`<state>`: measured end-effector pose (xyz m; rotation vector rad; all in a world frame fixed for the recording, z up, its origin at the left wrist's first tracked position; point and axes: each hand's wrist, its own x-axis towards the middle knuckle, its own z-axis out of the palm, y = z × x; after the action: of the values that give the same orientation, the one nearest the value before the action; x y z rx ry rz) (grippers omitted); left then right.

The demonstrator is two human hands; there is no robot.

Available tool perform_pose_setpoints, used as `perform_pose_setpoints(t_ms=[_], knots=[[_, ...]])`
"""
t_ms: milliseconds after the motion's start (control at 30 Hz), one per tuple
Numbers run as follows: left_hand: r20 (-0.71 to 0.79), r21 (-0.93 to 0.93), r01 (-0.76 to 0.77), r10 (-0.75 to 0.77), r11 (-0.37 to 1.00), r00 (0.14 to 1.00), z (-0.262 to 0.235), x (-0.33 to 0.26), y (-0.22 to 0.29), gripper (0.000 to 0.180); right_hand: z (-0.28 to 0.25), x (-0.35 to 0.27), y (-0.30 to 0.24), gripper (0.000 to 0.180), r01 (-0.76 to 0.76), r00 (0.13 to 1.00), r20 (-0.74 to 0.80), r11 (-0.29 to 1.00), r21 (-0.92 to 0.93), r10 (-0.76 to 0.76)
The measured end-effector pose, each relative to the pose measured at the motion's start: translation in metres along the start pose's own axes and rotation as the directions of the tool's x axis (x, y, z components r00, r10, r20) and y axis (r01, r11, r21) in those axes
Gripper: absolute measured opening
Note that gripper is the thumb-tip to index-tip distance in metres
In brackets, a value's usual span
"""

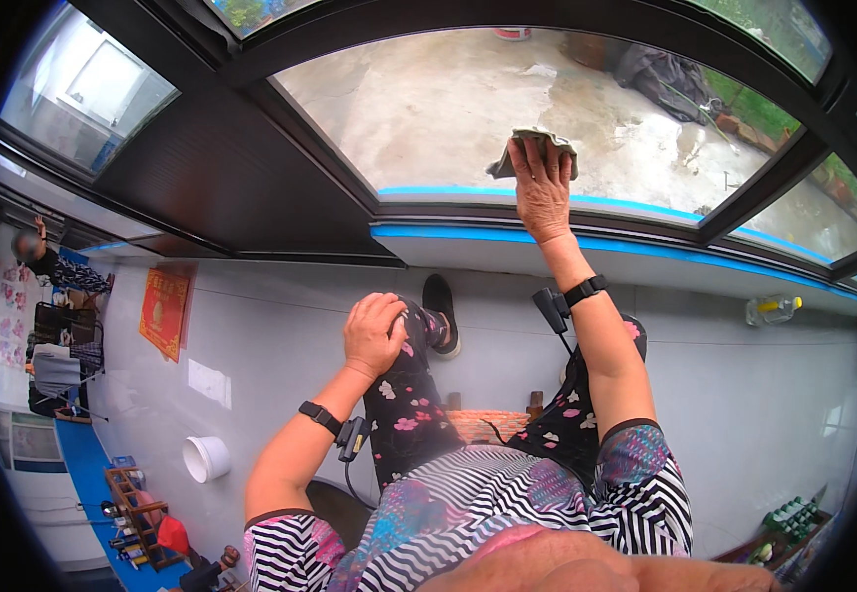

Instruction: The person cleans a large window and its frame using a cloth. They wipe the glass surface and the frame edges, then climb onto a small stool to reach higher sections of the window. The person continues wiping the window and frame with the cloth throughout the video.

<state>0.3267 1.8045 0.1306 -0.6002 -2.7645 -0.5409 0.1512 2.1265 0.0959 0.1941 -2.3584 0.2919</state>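
My right hand (pixel 544 197) reaches forward to the window pane (pixel 428 109), fingers stretched upward. Under those fingers a folded greyish cloth (pixel 560 148) is pressed to the glass, just above the lower frame. My left hand (pixel 373 333) lies over my bent left knee, fingers spread, with only a small pale patch showing beside it that I cannot make out. Dark straps with small devices circle both forearms.
Blue tape (pixel 487 238) runs along the sill. To the left stand a white bucket (pixel 207 459) and a red poster (pixel 164 308); another person (pixel 53 261) is farther off. A clear bottle with a yellow cap (pixel 774 310) lies at right. I sit on a low stool (pixel 478 424).
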Motion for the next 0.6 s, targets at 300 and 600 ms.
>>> perform_pose_setpoints(t_ms=[300, 600], knots=[[0.004, 0.009, 0.025, -0.025, 1.000, 1.000, 0.000, -0.005, -0.001, 0.021, -0.065, 0.001, 0.139, 0.072, -0.190, 0.863, -0.468, 0.981, 0.044, 0.189], [0.022, 0.029, 0.003, -0.004, 1.000, 1.000, 0.000, 0.001, 0.000, 0.019, -0.066, -0.052, 0.269, 0.065, -0.418, 0.545, -0.385, 0.639, 0.646, 0.745]])
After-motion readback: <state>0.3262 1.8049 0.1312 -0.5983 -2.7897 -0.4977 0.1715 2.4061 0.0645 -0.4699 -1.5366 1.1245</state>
